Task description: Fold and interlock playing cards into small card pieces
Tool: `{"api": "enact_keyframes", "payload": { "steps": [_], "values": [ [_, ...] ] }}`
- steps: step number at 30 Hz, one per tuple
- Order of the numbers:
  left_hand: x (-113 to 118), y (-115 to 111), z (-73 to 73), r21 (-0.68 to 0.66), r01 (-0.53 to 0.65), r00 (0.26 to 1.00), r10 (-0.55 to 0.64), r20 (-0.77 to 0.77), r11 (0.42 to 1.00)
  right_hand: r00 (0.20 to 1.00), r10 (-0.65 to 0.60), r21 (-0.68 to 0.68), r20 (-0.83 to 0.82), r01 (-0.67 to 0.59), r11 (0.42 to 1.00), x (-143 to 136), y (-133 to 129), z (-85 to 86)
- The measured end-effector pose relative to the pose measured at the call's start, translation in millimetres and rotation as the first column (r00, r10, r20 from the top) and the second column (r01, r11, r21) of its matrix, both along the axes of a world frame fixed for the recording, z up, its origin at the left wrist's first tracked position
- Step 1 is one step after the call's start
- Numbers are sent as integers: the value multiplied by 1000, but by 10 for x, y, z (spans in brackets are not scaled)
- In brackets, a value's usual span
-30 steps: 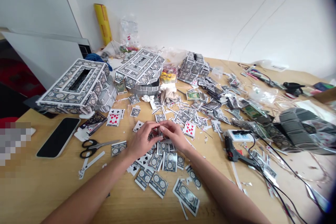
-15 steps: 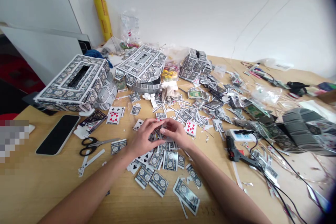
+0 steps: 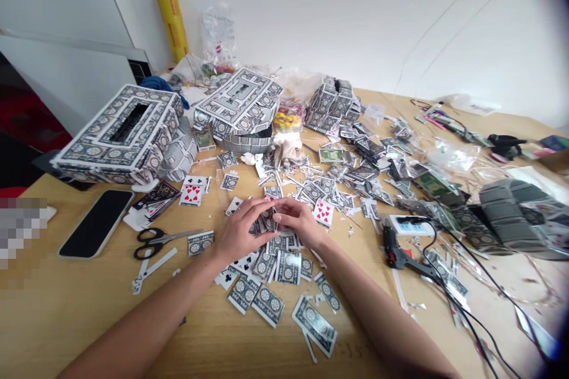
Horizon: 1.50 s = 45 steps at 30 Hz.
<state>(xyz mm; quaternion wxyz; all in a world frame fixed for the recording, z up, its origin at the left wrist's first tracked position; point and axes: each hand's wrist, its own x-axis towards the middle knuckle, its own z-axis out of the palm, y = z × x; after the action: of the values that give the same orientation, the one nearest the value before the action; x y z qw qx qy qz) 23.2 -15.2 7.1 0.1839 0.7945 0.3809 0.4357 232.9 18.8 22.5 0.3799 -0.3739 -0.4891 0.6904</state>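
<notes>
Over the middle of a pile of cut playing cards, my left hand point(image 3: 242, 230) and my right hand point(image 3: 301, 222) meet at the fingertips. A small playing card piece point(image 3: 274, 220), seen nearly edge-on, is pinched between them. The fingers partly hide it, so its shape is unclear. Face-down patterned card pieces point(image 3: 288, 266) lie just below the hands, some overlapping. A heart card point(image 3: 323, 212) rests by my right hand. To the left of my left hand are black-handled scissors point(image 3: 153, 241) and a cut card piece point(image 3: 201, 243).
A phone point(image 3: 95, 224) lies at the left. Card-covered boxes point(image 3: 120, 130) stand behind, with a second lidded box point(image 3: 240, 100). At the right, a glue gun point(image 3: 409, 257) and a power strip point(image 3: 411, 226) trail black cables. Card scraps point(image 3: 320, 189) litter the table centre.
The card piece between my fingertips now stands more upright and shows edge-on. My hands stay in nearly the same place; the whole view has shifted slightly.
</notes>
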Motion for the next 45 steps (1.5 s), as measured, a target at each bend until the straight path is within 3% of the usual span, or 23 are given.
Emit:
{"api": "enact_keyframes", "payload": {
  "steps": [4,8,16,24,29,32,35,37,40,45],
  "values": [
    [1,-3,0,-44,-1,999,4,53,999,1000,-11,5,19,11,1000,36,16,-42],
    [4,2,-7,-75,-34,994,41,98,997,995,-102,12,12,102,995,68,30,-69],
    [15,7,38,-11,19,999,-18,36,1000,1000,-16,40,22,15,999,-29,-39,40],
    [11,-32,53,-16,-60,995,61,79,998,998,-51,24,26,51,998,8,-14,2],
    [-13,-21,79,-73,-110,984,119,134,991,980,-153,176,126,130,976,51,-1,63],
    [-25,1,78,-84,-164,972,175,156,983,950,-189,389,248,81,918,41,-14,70],
    [-33,28,53,-67,-262,952,270,144,963,858,-373,649,355,61,758,35,-17,5],
    [-34,42,36,-45,-347,933,349,87,937,777,-481,747,405,21,664,42,-13,-54],
    [-26,49,29,-31,-424,906,424,-15,905,714,-474,763,516,-131,633,45,-22,-106],
    [-13,58,12,-43,-395,913,386,-135,918,643,-428,724,635,-302,620,12,-75,-79]
  ]
}}
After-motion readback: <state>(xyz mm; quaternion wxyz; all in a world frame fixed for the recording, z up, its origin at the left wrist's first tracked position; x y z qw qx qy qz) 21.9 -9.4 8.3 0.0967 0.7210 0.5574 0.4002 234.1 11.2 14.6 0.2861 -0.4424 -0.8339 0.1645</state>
